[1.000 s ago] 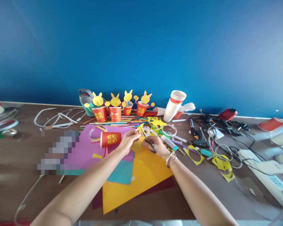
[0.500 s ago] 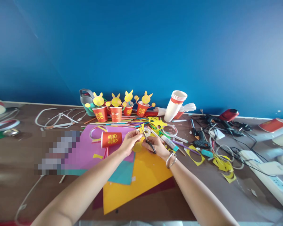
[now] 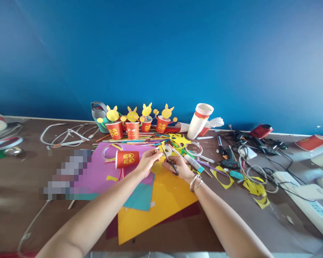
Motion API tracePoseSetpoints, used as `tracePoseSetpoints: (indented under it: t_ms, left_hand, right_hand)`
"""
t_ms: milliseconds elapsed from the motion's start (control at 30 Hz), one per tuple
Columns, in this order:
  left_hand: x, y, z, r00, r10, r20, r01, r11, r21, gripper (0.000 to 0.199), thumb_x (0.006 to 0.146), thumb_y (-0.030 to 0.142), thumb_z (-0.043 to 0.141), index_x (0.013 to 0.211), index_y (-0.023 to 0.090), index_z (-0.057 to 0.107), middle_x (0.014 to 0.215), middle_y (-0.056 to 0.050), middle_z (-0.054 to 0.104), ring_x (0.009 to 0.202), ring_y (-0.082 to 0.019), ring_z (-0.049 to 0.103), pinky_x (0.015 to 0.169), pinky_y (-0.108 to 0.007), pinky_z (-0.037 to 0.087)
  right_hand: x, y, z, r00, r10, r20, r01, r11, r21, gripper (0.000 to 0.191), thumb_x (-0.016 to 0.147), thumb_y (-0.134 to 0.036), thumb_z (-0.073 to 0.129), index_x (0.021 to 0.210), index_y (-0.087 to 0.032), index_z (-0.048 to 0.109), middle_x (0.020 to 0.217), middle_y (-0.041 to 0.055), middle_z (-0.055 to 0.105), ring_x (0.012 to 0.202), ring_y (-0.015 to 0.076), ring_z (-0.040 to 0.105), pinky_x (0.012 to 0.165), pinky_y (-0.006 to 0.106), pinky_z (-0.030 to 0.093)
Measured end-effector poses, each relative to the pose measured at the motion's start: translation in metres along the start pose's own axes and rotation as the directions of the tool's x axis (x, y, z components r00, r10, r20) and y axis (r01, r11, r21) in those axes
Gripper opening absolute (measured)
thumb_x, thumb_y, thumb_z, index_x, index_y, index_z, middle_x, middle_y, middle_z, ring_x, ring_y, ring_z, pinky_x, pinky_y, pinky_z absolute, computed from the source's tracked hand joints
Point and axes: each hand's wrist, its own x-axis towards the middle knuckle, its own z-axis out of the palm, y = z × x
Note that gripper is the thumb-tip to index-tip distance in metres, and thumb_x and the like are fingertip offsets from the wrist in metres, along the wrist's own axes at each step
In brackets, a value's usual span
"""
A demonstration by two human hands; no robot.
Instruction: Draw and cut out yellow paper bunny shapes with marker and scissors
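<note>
Closed in a pinch, my left hand (image 3: 150, 161) holds a small piece of yellow paper (image 3: 163, 144) above the coloured sheets. My right hand (image 3: 179, 166) grips black-handled scissors (image 3: 170, 160), whose blades point up and left to the yellow piece. Whether the blades touch the paper I cannot make out. Under my hands lies a yellow paper disc (image 3: 157, 167), partly covered. A red paper cup (image 3: 127, 159) with gold lettering rests on its side just left of my left hand. Beneath are purple (image 3: 97, 172), teal (image 3: 140, 196) and orange-yellow (image 3: 161, 208) sheets.
Several red cups with yellow animal-head figures (image 3: 112, 114) stand along the wall, beside a tilted stack of white cups (image 3: 200, 121). Tape rolls (image 3: 193, 148), a glue stick (image 3: 193, 163) and yellow offcuts (image 3: 223, 177) lie right. Farther right are a glue gun (image 3: 230, 161), cables and a power strip (image 3: 304, 200).
</note>
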Motion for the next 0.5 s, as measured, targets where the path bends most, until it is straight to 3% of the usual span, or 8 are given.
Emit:
tracePoseSetpoints:
  t_ms: [500]
  left_hand:
    - [0.0017, 0.0000, -0.0026, 1.000, 0.016, 0.019, -0.016, 0.999, -0.029, 0.027, 0.061, 0.037, 0.074, 0.060, 0.017, 0.055, 0.053, 0.005, 0.048, 0.051, -0.008, 0.043, 0.053, -0.022, 0.030]
  right_hand:
    - [0.0009, 0.0011, -0.0020, 1.000, 0.008, -0.002, -0.008, 1.000, -0.008, 0.020, 0.070, -0.033, 0.068, 0.074, -0.014, 0.061, 0.045, -0.0076, 0.044, 0.035, 0.0040, 0.033, 0.033, 0.018, 0.023]
